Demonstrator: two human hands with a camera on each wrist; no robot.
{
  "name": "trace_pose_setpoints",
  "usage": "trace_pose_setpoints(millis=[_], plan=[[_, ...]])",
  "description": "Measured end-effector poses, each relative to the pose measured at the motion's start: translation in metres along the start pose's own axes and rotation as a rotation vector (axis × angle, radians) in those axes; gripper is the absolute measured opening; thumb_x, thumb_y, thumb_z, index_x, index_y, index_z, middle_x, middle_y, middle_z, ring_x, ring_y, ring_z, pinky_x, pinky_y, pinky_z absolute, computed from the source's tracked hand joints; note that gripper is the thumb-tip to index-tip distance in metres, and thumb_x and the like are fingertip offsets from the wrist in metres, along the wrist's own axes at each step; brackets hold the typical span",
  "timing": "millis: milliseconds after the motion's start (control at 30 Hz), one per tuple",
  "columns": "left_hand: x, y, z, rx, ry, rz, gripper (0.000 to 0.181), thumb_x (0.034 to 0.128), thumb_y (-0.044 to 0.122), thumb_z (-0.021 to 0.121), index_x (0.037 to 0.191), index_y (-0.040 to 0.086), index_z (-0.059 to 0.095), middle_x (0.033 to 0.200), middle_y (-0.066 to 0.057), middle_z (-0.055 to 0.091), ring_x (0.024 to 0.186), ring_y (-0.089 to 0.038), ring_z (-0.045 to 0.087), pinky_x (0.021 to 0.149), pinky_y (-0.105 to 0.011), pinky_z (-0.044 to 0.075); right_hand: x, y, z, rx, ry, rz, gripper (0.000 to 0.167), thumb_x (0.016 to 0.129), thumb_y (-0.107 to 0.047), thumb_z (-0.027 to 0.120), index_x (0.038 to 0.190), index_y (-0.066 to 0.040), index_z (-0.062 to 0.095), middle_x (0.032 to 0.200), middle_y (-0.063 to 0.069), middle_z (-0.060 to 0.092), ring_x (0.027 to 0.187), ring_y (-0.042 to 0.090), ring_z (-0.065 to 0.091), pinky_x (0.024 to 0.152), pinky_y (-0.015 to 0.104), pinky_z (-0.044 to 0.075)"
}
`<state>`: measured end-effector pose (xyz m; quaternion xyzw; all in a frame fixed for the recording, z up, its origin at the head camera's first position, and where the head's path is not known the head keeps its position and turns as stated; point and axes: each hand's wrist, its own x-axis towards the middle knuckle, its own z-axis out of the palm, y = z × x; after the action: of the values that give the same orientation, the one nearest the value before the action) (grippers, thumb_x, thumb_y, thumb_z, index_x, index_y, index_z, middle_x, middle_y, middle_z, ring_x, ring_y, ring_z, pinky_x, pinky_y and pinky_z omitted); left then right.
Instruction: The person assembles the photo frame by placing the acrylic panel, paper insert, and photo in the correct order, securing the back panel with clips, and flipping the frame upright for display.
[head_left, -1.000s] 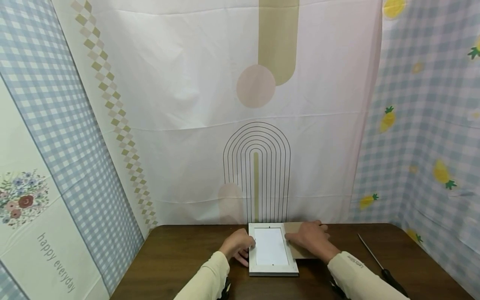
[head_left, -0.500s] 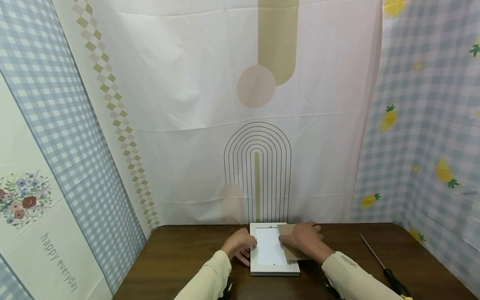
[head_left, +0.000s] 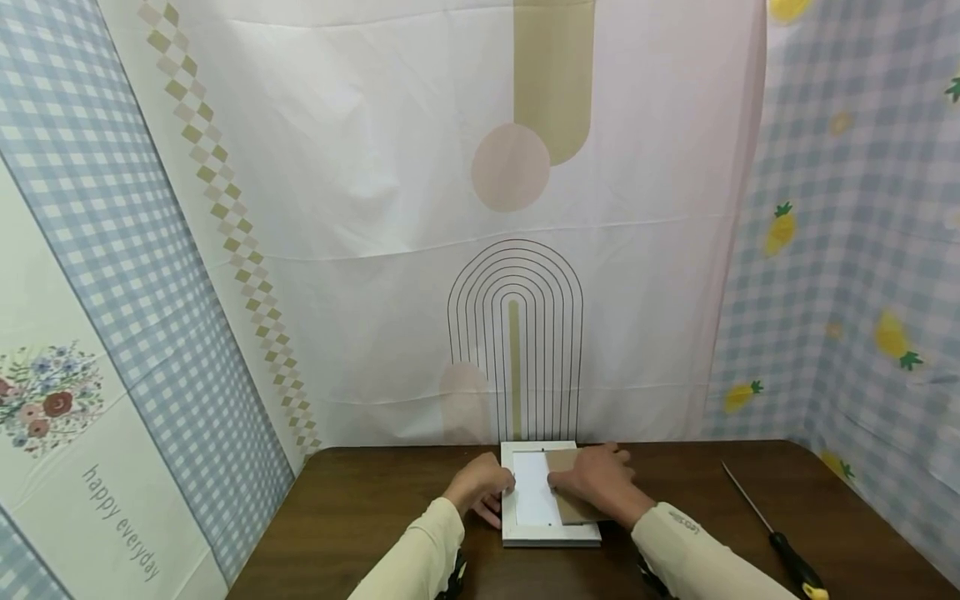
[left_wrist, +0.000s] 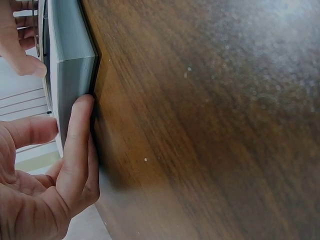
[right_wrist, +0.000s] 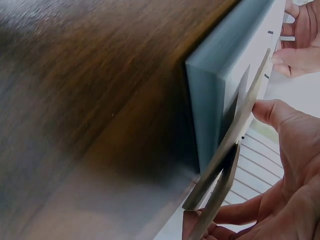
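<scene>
A white picture frame [head_left: 551, 535] lies back side up on the dark wooden table, a white sheet [head_left: 529, 487] showing in its opening. My left hand [head_left: 480, 486] holds the frame's left side, thumb on top and a finger along the outer wall in the left wrist view. Between thumb and fingers, my right hand [head_left: 597, 479] grips a brown backing board [right_wrist: 242, 120]. The board lies tilted across the right part of the frame, its right end beyond the frame's edge. A hinged stand leg [right_wrist: 220, 192] sticks out from the board. My right hand hides part of the board.
A screwdriver [head_left: 783, 550] with a black and yellow handle lies on the table [head_left: 360, 500] to the right of my right arm. A white patterned cloth [head_left: 360, 333] hangs behind the table, with blue checked cloth [head_left: 787, 350] at the sides.
My right hand has slid the backing board leftward, from beside the opening to over its right part. My left hand has kept its place on the frame.
</scene>
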<state>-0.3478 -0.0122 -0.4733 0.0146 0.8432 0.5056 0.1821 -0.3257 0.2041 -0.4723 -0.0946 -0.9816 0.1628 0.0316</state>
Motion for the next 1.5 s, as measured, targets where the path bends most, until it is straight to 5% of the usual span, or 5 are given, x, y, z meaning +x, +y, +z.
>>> trace_pose_setpoints(millis=[533, 933, 1067, 1300, 1500], plan=[[-0.002, 0.002, -0.001, -0.021, -0.008, 0.017, 0.028, 0.096, 0.003, 0.062, 0.123, -0.004, 0.057, 0.101, -0.023, 0.058, 0.082, -0.037, 0.063, 0.07, -0.052, 0.071, -0.004, -0.011, -0.001, 0.03, 0.036, -0.032, 0.084, 0.078, -0.06, 0.092, 0.1, 0.019, 0.073, 0.121, 0.047, 0.059, 0.102, 0.052, 0.06, 0.081, 0.064, 0.063], [-0.003, 0.0, 0.0, -0.017, 0.009, 0.017, 0.021, 0.0937, 0.002, 0.061, 0.114, -0.003, 0.058, 0.098, -0.023, 0.059, 0.079, -0.036, 0.063, 0.068, -0.052, 0.071, -0.002, -0.005, -0.004, 0.085, 0.04, -0.098, 0.078, 0.077, -0.055, 0.101, 0.096, 0.015, 0.073, 0.104, 0.04, 0.06, 0.094, 0.048, 0.059, 0.073, 0.056, 0.06], [-0.004, -0.001, 0.001, -0.013, 0.015, 0.018, 0.024, 0.0935, 0.001, 0.061, 0.117, -0.004, 0.058, 0.098, -0.023, 0.059, 0.079, -0.037, 0.063, 0.067, -0.052, 0.071, 0.01, 0.003, 0.003, 0.061, 0.037, -0.13, 0.075, 0.075, -0.056, 0.102, 0.089, 0.012, 0.074, 0.099, 0.038, 0.067, 0.09, 0.047, 0.062, 0.075, 0.054, 0.058], [-0.004, -0.001, 0.001, -0.018, 0.011, 0.017, 0.035, 0.0931, 0.001, 0.061, 0.127, -0.005, 0.055, 0.099, -0.024, 0.058, 0.081, -0.038, 0.063, 0.068, -0.053, 0.071, 0.059, 0.036, 0.049, 0.065, 0.022, -0.096, 0.084, 0.072, -0.068, 0.1, 0.096, 0.01, 0.077, 0.103, 0.032, 0.073, 0.097, 0.053, 0.066, 0.085, 0.061, 0.059], [-0.004, -0.001, 0.0, -0.018, 0.008, 0.022, 0.027, 0.0937, 0.002, 0.061, 0.12, -0.003, 0.057, 0.099, -0.022, 0.058, 0.08, -0.037, 0.063, 0.068, -0.051, 0.071, 0.078, 0.046, 0.061, 0.103, 0.025, -0.118, 0.079, 0.072, -0.068, 0.099, 0.092, 0.004, 0.076, 0.097, 0.025, 0.073, 0.094, 0.045, 0.066, 0.085, 0.06, 0.057]])
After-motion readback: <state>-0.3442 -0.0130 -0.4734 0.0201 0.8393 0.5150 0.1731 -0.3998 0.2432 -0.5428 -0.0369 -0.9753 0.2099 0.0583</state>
